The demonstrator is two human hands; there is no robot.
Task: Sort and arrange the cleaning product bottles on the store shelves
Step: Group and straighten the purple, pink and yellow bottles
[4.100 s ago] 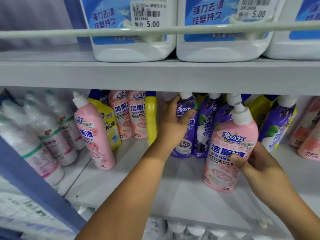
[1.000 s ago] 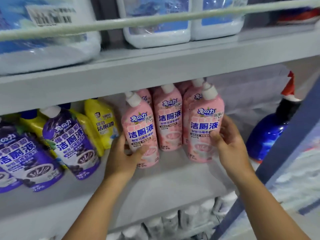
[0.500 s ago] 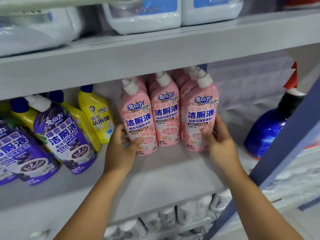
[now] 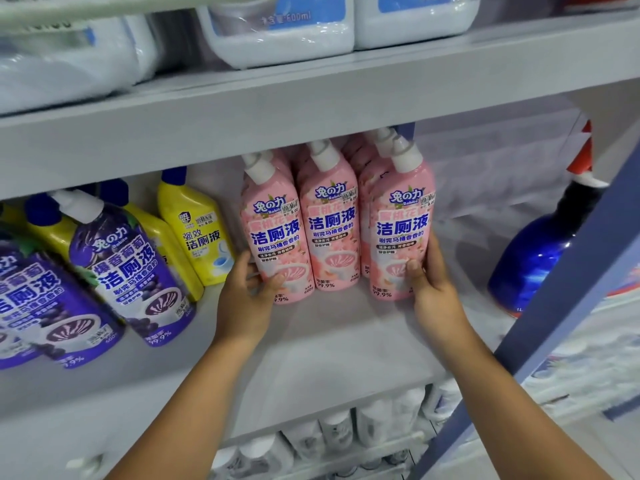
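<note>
Three pink toilet-cleaner bottles with white caps stand in a front row on the grey middle shelf (image 4: 329, 344), with more pink bottles behind them. My left hand (image 4: 247, 299) grips the base of the left pink bottle (image 4: 273, 233). My right hand (image 4: 431, 289) grips the base of the right pink bottle (image 4: 400, 230). The middle pink bottle (image 4: 329, 220) stands between them, untouched. Purple bottles (image 4: 128, 268) and yellow bottles (image 4: 197, 223) stand to the left on the same shelf.
A dark blue bottle with a red-and-white cap (image 4: 533, 258) stands at the right, beyond a blue upright post (image 4: 571, 296). Large white jugs (image 4: 280, 32) sit on the shelf above. White-capped bottles (image 4: 339, 431) fill the shelf below.
Both hands have pushed the outer pink bottles back and closer to the middle one, so the three form a tighter row. The view has shifted slightly toward them.
</note>
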